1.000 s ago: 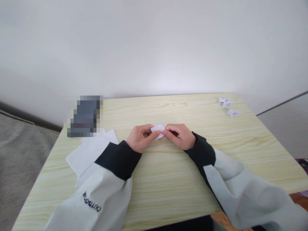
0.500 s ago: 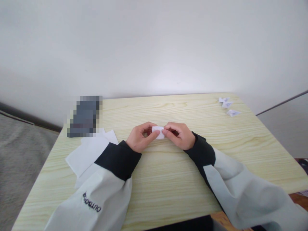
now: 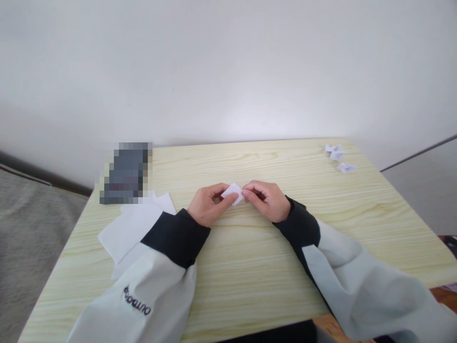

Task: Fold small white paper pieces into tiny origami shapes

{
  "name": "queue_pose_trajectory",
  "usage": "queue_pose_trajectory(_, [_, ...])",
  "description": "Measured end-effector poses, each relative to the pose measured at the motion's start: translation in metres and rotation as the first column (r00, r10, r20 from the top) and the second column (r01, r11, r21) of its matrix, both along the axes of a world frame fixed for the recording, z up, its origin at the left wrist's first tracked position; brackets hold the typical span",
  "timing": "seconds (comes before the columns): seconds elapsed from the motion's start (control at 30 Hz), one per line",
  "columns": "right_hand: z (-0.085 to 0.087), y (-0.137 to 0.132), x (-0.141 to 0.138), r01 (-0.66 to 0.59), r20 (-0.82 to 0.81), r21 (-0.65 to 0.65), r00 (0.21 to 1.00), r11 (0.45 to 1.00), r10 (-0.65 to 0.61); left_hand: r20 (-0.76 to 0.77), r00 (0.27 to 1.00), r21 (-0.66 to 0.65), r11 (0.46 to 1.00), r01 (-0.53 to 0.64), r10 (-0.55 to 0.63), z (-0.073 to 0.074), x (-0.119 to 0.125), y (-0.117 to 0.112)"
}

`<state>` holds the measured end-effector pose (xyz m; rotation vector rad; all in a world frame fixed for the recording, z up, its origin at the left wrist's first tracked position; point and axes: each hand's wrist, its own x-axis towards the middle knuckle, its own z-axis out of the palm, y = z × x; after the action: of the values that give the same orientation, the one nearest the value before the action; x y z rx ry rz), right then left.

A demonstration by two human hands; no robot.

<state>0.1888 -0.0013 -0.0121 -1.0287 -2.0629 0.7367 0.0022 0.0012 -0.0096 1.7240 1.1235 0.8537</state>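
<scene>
Between my hands is a small folded piece of white paper (image 3: 234, 188), turned so that one corner points away from me. My left hand (image 3: 211, 204) pinches it, with the thumb pressed on its near face and the fingers behind. The thumb and forefinger of my right hand (image 3: 267, 200) are closed together at the paper's right corner. How much of the corner lies between them is hidden. Both hands are just above the middle of the wood-grain table (image 3: 250, 267).
Several white paper sheets (image 3: 128, 231) lie at the left, partly under my left sleeve. A dark pixelated rectangular object (image 3: 126, 171) is behind them. Small folded paper pieces (image 3: 346, 167) sit at the far right corner. A white wall (image 3: 228, 71) stands behind the table.
The folded paper has turned from lying square to standing on a corner like a diamond. My right fingertips have shifted slightly to its right corner. The arms have hardly moved.
</scene>
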Motion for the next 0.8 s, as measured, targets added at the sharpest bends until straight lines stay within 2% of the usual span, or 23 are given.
queue_pose_trajectory(0.2, [0.0004,-0.0001,-0.0006,-0.020,0.078,0.059,0.997,0.998,0.016,-0.027,0.999,-0.032,0.999,-0.020,0.019,0.0026,-0.0003,-0.0023])
queue_pose_trajectory(0.33, [0.0012,-0.0006,-0.0006,-0.018,0.051,0.017,0.999,1.000,0.017,-0.038,0.998,-0.061,0.997,-0.045,0.042,0.0034,0.0009,-0.0014])
queue_pose_trajectory(0.47, [0.0015,-0.0016,-0.0005,-0.032,0.015,-0.025,0.999,0.999,0.032,-0.019,0.999,-0.034,0.999,-0.040,0.039,0.0015,0.0013,0.0003])
queue_pose_trajectory(0.67, [-0.0001,-0.0017,-0.0004,-0.001,0.013,-0.015,1.000,1.000,0.001,-0.012,1.000,-0.008,1.000,-0.028,0.028,-0.0004,0.0006,0.0007])
queue_pose_trajectory(0.8, [-0.0005,-0.0017,-0.0002,-0.025,0.012,-0.020,1.000,0.999,0.025,-0.031,0.999,-0.015,0.999,-0.042,0.042,-0.0013,0.0006,0.0003])
